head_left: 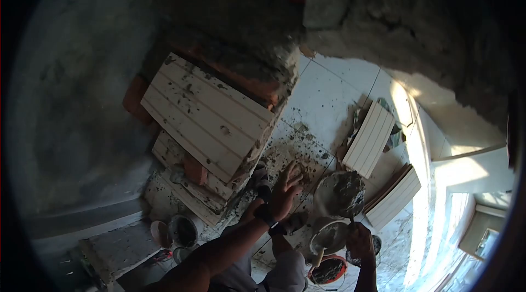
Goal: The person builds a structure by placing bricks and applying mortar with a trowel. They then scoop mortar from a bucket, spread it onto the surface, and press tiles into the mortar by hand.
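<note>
My left hand (287, 190) is held out in the middle of the view, its fingers apart, with a dark band on the wrist and nothing in the palm. It hangs above the mortar-spattered floor, beside the tiled steps. On the right, my right hand (360, 241) is closed round the handle of a round pan (324, 198) with grey mortar in it. Just below the pan is another round mortar container (327, 236), with a light wooden handle (319, 257) lying across its edge.
Striped tiles (211, 119) cover the rough brick steps on the left. More striped tiles (370, 138) lie at the right. A red bucket (327, 270) of mortar stands near my feet. Another bucket (183, 230) and a low platform (118, 248) are at lower left.
</note>
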Tool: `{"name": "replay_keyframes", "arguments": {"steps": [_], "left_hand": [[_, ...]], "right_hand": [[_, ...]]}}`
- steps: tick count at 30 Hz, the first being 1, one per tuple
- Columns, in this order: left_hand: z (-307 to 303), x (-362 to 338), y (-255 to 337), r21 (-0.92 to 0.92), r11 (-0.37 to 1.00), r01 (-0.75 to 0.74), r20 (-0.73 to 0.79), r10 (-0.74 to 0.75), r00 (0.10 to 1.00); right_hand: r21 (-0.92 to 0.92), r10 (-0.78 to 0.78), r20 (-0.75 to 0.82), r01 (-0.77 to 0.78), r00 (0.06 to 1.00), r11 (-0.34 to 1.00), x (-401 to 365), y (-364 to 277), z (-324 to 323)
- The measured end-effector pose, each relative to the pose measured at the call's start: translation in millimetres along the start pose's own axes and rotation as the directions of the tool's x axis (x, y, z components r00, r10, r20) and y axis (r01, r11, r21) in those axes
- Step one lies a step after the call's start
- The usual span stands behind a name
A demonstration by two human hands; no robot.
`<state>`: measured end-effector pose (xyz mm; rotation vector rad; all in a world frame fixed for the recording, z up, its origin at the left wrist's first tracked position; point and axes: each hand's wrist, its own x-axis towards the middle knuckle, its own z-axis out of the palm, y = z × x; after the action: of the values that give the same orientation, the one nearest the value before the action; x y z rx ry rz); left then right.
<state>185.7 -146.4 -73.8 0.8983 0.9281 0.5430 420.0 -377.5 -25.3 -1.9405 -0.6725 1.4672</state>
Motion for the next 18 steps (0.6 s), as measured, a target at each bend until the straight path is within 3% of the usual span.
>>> {"name": "replay_keyframes", "arguments": {"steps": [3, 5, 6, 8, 10, 12, 13, 14, 15, 16, 17, 18], "left_hand": [[-45.0, 18.1, 86.0, -0.001, 0.989, -0.150, -0.087, 0.150, 0.985], [-84.3, 39.0, 144.4, 0.089, 0.947, -0.308, -0.244, 0.320, 0.915], [-111.2, 56.0, 161.6, 0.068, 0.929, -0.363, -0.314, 0.366, 0.876], [-163.3, 94.2, 196.6, 0.031, 0.917, -0.397, -0.453, 0.367, 0.812], [-209.0, 135.7, 230.1, -0.007, 0.922, -0.387, -0.526, 0.326, 0.785], [-257.2, 180.2, 252.9, -0.064, 0.859, -0.508, -0.520, 0.406, 0.752], [-272.1, 192.6, 271.0, -0.068, 0.854, -0.515, -0.530, 0.407, 0.744], [-282.2, 201.6, 289.2, 0.083, 0.856, -0.510, -0.480, 0.483, 0.732], [-290.3, 209.0, 297.5, 0.230, 0.837, -0.497, -0.419, 0.546, 0.725], [-297.9, 217.0, 294.9, 0.224, 0.841, -0.493, -0.429, 0.539, 0.725], [-304.9, 225.6, 289.8, 0.237, 0.845, -0.480, -0.409, 0.535, 0.740], [-310.0, 232.7, 287.3, 0.251, 0.848, -0.467, -0.384, 0.530, 0.756]], "right_hand": [[-0.068, -0.114, 0.072, 0.119, 0.991, 0.991, 10.8, -92.5, 10.9], [0.213, -0.123, 0.112, 0.097, 0.986, 0.972, 24.8, -166.1, 29.6], [0.400, -0.175, 0.247, 0.064, 0.953, 0.914, 43.4, -184.7, 30.2], [0.041, -0.230, 0.183, 0.226, 0.956, 0.973, 60.6, -288.5, 65.4], [0.051, -0.217, 0.188, 0.211, 0.958, 0.976, 93.2, -343.8, 97.4], [-0.229, -0.320, 0.140, 0.345, 0.937, 0.910, 128.1, -408.9, 142.7], [-0.247, -0.313, 0.176, 0.350, 0.933, 0.904, 152.7, -436.6, 162.8], [-0.339, -0.564, 0.220, 0.604, 0.796, 0.721, 189.9, -437.3, 175.5], [-0.467, -0.597, 0.214, 0.618, 0.773, 0.633, 215.2, -455.3, 195.7], [-0.583, -0.627, 0.214, 0.613, 0.749, 0.533, 234.1, -473.4, 218.2], [-0.586, -0.618, 0.221, 0.609, 0.754, 0.534, 245.8, -485.5, 233.5], [-0.733, -0.577, 0.216, 0.521, 0.788, 0.437, 255.4, -495.3, 247.1]]}}
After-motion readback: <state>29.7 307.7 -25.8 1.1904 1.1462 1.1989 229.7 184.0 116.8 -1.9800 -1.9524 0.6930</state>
